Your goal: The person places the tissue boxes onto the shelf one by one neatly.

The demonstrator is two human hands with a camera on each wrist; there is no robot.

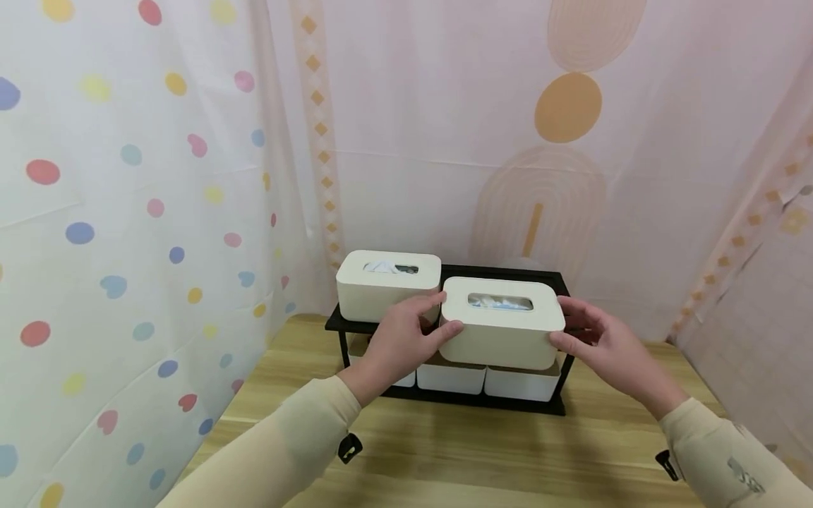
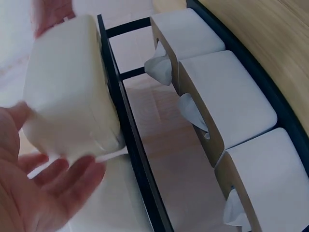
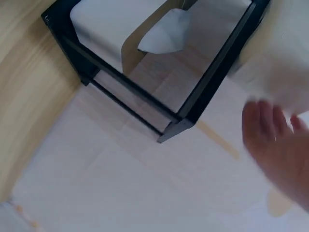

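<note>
Between both hands is a cream tissue box [image 1: 495,346] with an oval slot in its lid and blue-and-white packaging showing inside. My left hand [image 1: 406,339] holds its left end, thumb on the front and index finger by the top corner. At the right end, my right hand [image 1: 610,349] grips it with the thumb at the front and the fingers behind. The box overlaps the front edge of a black two-tier rack [image 1: 333,324]. A second cream tissue box [image 1: 375,300] stands on the rack's top left. In the left wrist view, the fingers [image 2: 82,181] curve under the box's near end.
On the rack's lower tier stand three white tissue boxes [image 2: 231,96] with brown tops and tissues poking out. The rack rests on a wooden table [image 1: 470,451]. Behind it hangs a patterned curtain [image 1: 406,127]; a dotted curtain [image 1: 127,240] hangs along the left.
</note>
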